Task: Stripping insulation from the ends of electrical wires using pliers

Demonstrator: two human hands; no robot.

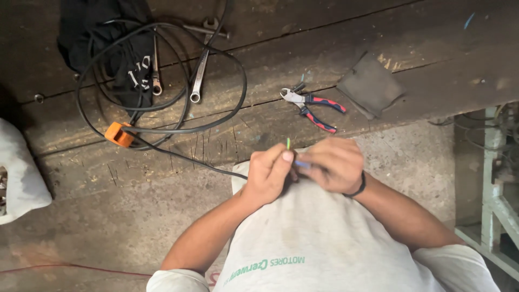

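Note:
My left hand and my right hand meet in front of my chest, over my light grey shirt. Both pinch the stripped end of a black cable. A thin green-yellow wire sticks up between the hands, and a blue wire runs from the left thumb into the right fingers. A black band circles my right wrist. The cable leads off left to a loose coil on the wooden boards.
Side cutters with red-and-blue handles lie just beyond the hands. Two wrenches lie inside the coil, near an orange block and black fabric. A dark cloth lies far right, a white sack left, a metal frame right.

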